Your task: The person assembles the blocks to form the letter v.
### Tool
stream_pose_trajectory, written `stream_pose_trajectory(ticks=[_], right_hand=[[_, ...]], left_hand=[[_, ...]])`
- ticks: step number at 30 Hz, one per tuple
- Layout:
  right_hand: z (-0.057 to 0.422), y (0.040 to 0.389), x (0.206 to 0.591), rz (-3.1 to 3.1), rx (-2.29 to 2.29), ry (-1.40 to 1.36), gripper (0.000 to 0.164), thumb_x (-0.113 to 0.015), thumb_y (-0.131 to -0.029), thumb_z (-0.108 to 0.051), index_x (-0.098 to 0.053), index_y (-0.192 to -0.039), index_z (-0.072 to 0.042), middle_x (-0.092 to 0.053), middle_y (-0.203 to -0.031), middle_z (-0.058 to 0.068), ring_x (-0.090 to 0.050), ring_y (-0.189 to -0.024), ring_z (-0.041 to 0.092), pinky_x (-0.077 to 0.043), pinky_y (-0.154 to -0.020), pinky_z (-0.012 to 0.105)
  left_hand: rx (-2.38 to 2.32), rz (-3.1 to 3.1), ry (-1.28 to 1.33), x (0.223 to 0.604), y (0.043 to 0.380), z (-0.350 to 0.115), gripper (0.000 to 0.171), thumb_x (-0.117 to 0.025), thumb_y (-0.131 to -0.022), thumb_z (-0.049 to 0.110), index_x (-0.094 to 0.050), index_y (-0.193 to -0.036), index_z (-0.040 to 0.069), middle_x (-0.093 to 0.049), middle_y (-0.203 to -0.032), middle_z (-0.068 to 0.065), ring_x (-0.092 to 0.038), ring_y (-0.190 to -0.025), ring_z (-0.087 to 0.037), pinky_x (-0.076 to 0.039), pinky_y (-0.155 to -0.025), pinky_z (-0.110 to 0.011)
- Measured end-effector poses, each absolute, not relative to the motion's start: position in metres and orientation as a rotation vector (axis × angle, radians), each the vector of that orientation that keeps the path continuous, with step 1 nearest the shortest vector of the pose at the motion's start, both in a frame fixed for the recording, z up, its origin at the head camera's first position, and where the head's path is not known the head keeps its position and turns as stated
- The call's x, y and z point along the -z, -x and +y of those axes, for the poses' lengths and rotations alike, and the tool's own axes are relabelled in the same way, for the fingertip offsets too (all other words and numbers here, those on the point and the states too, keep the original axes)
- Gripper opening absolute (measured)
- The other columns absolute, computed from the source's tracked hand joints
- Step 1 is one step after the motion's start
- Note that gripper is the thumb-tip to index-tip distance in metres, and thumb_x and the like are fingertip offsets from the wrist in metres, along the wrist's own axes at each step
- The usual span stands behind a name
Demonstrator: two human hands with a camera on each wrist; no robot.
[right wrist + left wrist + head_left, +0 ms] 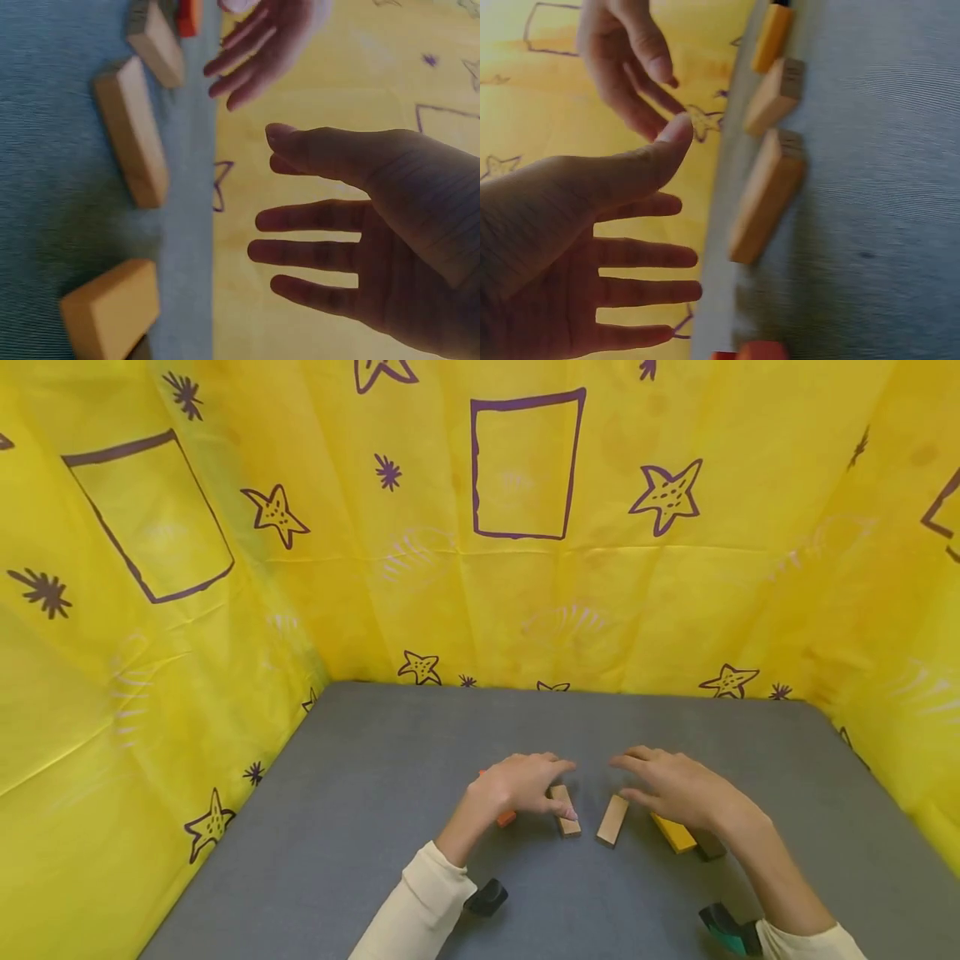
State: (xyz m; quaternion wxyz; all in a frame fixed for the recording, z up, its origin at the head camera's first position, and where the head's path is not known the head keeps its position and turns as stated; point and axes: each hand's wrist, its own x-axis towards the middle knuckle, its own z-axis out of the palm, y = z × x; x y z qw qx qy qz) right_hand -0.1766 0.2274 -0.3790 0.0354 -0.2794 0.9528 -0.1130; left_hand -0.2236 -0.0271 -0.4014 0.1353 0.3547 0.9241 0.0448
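Observation:
My left hand [517, 783] hovers over the table with fingers spread and relaxed, holding nothing. Facing it, my right hand [686, 789] is also raised, its fingers straight and apart. Below the left thumb lies a plain wooden block [568, 827], partly covered by that hand in the head view. A second wooden block [612, 821] lies between the hands, slanted the other way. Under the right hand are a yellow block [675, 835] and a dark block [709, 846], both partly hidden. An orange-red block [506, 818] shows beneath the left hand, mostly covered.
The grey tabletop [360, 760] stretches around the blocks. Yellow cloth [517, 602] with purple starfish drawings stands behind it and along both sides. A dark strap piece [487, 897] is at the left wrist, another dark-green one [727, 931] at the right.

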Motion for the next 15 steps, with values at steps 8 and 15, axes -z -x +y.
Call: stream_pose_trajectory(ticks=[8, 15], right_hand=[[0.222, 0.169, 0.395, 2.912, 0.274, 0.953, 0.045, -0.074, -0.097, -0.032, -0.068, -0.136, -0.010, -0.069, -0.132, 0.014, -0.071, -0.109, 0.034, -0.060, -0.088, 0.050], [0.215, 0.166, 0.407, 2.900, 0.256, 0.989, 0.052, -0.085, -0.086, -0.040, -0.071, -0.128, -0.012, -0.069, -0.119, 0.010, -0.069, -0.101, 0.031, -0.058, -0.082, 0.052]], left_hand=[[-0.023, 2.753, -1.055, 0.418, 0.213, -0.021, 0.075, -0.071, -0.091, 0.062, -0.053, -0.153, 0.023, -0.063, -0.142, 0.000, -0.064, -0.124, -0.019, -0.051, -0.110, -0.042], [0.007, 2.759, -1.056, 0.417, 0.210, -0.017, 0.075, -0.077, -0.087, 0.061, -0.055, -0.150, 0.025, -0.062, -0.138, 0.002, -0.062, -0.120, -0.020, -0.049, -0.110, -0.041]])
